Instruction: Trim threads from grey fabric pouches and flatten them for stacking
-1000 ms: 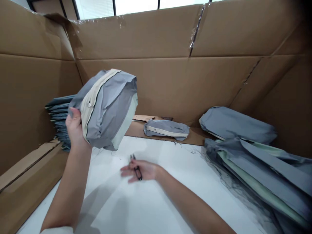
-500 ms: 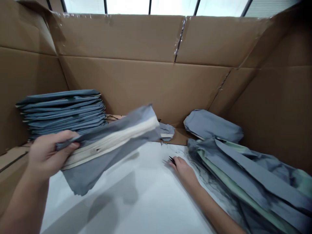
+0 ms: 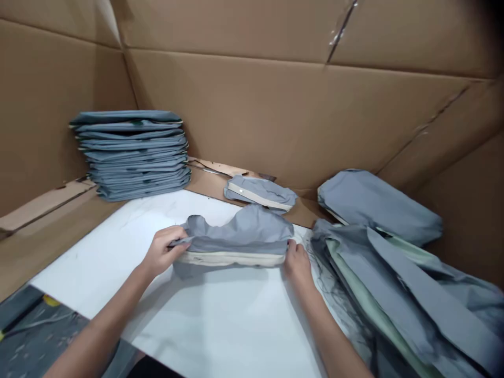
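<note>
"What have you got in the grip?"

"My left hand [image 3: 165,252] is closed on one end of a gray pouch [image 3: 240,244], cloth pinched between thumb and fingers. My right hand [image 3: 298,265] is closed at the other end, fingers curled by the edge."

"Where's the pouch sitting?"

"Between my hands, above the middle of the white tabletop [image 3: 232,320]. A pale zipper band [image 3: 236,258] runs lengthwise along it, facing me, and the gray cloth bulges up behind that."

"Any writing on it?"

"I can make out the zipper pull near my left hand, but it's too small and soft from here to tell if it's marked."

"And around you?"

"Far left, a tall stack of folded blue-gray pieces [image 3: 136,157] stands against the cardboard wall [image 3: 255,105]. Just beyond the pouch I see a smaller zippered pouch [image 3: 260,191], lying by the wall. To my right there's a rounded gray bundle [image 3: 378,205], and nearer me a heap of gray cloth [image 3: 417,299] with pale green showing in its folds. Dark loose threads [image 3: 334,294] lie on the tabletop between that heap and my right hand."
</note>
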Tool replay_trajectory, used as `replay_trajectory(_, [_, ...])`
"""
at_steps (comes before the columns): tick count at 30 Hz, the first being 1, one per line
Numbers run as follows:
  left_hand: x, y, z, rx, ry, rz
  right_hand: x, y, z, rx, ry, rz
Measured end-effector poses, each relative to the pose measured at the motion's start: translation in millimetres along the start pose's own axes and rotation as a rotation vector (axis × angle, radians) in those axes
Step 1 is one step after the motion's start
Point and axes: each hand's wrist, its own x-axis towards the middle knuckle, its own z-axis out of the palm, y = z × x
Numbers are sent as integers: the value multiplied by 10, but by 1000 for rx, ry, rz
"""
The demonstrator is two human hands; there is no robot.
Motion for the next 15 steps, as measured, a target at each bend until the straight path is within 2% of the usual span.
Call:
replay_trajectory(2, [-9, 49, 41, -71, -8, -159, -5, -33, -105, -22, 5, 35])
replay_trajectory(4, [-8, 105, 71, -163, 6, -290, -67, -94, -249, -2, 82, 40])
replay_trajectory(6, [2, 165, 97, -270, 27, -384, -210, -206, -391, 140, 145, -19])
replay_trajectory(7, [9, 196, 113, -323, 36, -415, -312, -291, -447, 282, 112, -48])
replay_trajectory(8, [15, 228, 132, -371, 47, -442, -427, -400, -488, 465, 17, -45])
replay_trajectory(11, [12, 315, 217, -487, 105, -508, -757, -843, -550, 1128, -429, 134])
replay_trajectory(12, [0, 333, 248, -510, 111, -519, -827, -1005, -564, 1344, -530, 151])
replay_trajectory(13, [-16, 343, 275, -520, 89, -523, -866, -1159, -580, 1508, -565, 151])
replay_trajectory(15, [-45, 341, 295, -500, -3, -524, -862, -1401, -620, 1664, -449, 189])
